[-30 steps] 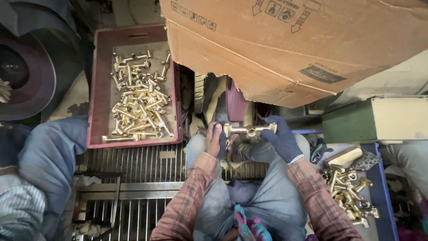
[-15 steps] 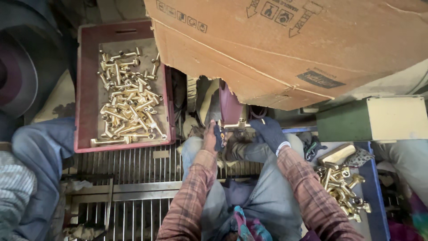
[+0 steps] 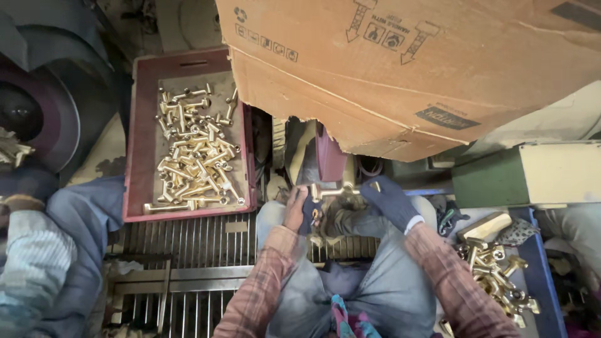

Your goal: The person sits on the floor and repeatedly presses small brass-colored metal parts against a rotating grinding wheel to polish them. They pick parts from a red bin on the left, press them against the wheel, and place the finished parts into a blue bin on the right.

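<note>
Both hands barely moved: left hand point(image 3: 297, 209) and gloved right hand point(image 3: 389, 201) still gripping the brass fitting point(image 3: 332, 190) ends.

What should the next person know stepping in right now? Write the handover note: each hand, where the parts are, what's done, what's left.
Left hand: bare, gripping the left end of a brass fitting, with a dark cloth against the palm.
Right hand: in a dark glove, fingers at the fitting's right end.
The fitting is held level above the lap, just under the cardboard box.
Red crate, front left: a heap of brass fittings.
Blue tray, right: a smaller pile of brass parts.
Done or left: one piece in hand; which pile is finished cannot be told.
</note>
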